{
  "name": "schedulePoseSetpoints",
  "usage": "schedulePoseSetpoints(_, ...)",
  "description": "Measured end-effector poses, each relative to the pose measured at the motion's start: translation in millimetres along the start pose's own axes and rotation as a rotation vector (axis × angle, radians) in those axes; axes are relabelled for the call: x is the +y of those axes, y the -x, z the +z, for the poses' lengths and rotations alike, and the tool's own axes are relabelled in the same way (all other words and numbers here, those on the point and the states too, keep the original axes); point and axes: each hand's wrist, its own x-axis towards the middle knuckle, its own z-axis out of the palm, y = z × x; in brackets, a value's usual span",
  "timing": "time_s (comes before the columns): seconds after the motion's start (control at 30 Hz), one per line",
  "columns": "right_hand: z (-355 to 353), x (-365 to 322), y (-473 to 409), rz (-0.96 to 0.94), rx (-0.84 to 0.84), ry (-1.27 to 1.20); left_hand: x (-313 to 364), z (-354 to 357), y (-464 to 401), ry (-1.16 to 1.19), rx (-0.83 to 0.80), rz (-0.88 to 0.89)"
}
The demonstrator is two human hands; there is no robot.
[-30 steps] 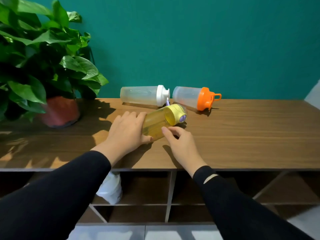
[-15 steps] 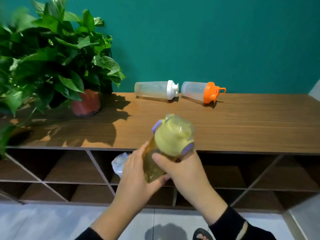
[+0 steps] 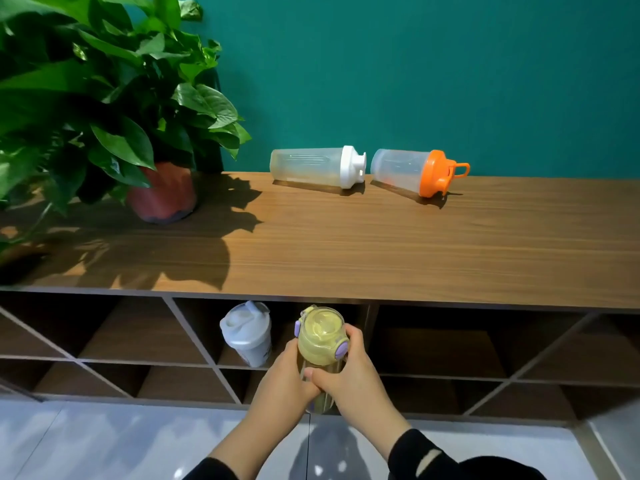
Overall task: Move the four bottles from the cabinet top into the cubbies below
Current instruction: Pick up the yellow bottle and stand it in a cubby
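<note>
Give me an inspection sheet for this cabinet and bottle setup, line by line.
Surface: wooden cabinet top, sunlit, with leaf shadows.
Job's things: white-lid bottle and orange-lid bottle lying on top; grey shaker upright in a cubby; yellow bottle held upright in front of the cubbies.
Clutter: potted plant on the top.
Grippers: left hand and right hand both grip the yellow bottle.
Cables: nothing seen.
Surroundings: teal wall, grey floor.

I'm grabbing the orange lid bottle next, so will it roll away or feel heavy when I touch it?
The orange-lidded bottle lies on its side on the cabinet top, so a nudge could probably roll it, though its handle loop may stop it. Its clear body looks empty, so it is likely light. The smooth plastic may be a little slippery.
</note>
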Motion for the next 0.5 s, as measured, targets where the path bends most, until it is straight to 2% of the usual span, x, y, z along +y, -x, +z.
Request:
schedulePoseSetpoints(0.33, 10.3, 10.8, -53.0, 0.139, 0.000, 0.034, -20.5, 11.8, -60.1, 0.040, 0.051, -0.124)
schedulePoseSetpoints(0.5, 6.2, 13.4, -63.1, 0.137, 0.023, 0.028, -20.6, 25.2, -75.3, 0.036, 0.123, -0.172)
